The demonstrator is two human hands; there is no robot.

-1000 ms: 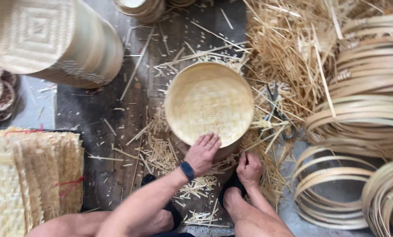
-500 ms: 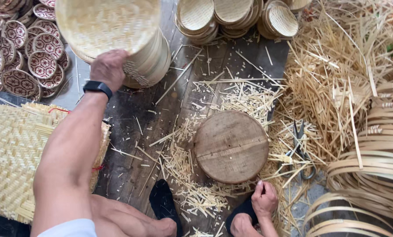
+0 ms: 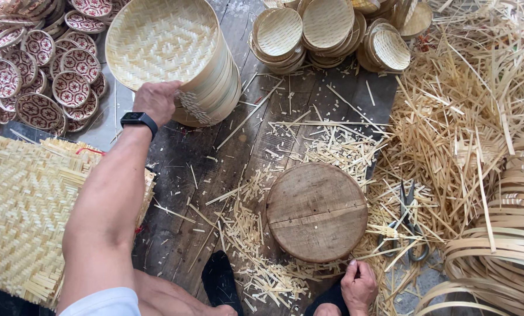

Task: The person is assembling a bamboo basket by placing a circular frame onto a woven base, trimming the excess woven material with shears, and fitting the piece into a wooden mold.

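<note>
On a dark plank floor strewn with bamboo offcuts, left hand [image 3: 156, 100] fingers curled on the rim of one tall stack of woven trays [image 3: 177, 55], right hand [image 3: 359, 285] loosely closed beside one round wooden block [image 3: 317, 210], one pair of scissors [image 3: 410, 221] just right of it.

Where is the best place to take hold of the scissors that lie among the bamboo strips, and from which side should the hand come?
Probably at the two loop handles of the scissors, which point toward the person while the blades point away. The right hand rests close below them beside the round wooden block, so coming from the near side, from above, looks easiest. Loose bamboo strips lie across them and may lift too.
</note>
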